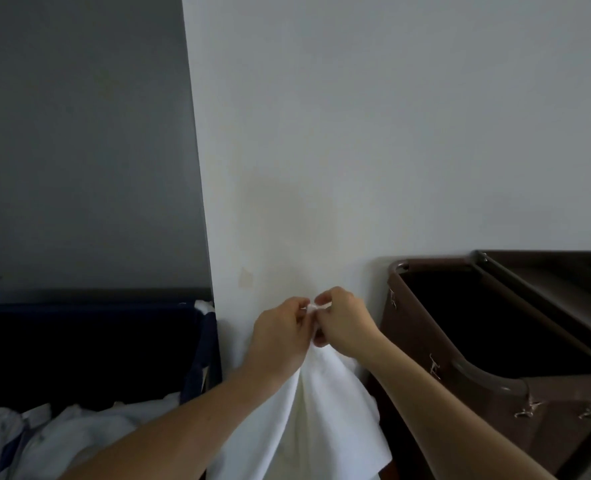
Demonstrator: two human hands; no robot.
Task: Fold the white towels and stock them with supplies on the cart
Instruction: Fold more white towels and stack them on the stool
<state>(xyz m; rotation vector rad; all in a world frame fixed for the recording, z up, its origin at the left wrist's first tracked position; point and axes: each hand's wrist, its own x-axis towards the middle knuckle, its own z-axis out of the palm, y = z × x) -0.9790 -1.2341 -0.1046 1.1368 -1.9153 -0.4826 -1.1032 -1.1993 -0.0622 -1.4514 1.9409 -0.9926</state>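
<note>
- Left hand [280,337] and right hand [342,323] raised together before white wall [391,133], fingers curled, both pinching top edge of white towel [307,420].
- Towel hangs down between forearms, between dark blue bin [204,341] and brown cart bag [422,327].

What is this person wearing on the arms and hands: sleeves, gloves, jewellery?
Nothing visible. The left hand and right hand are ungloved, no rings or watch show, and the left forearm and right forearm are bare to the frame's edge.
</note>
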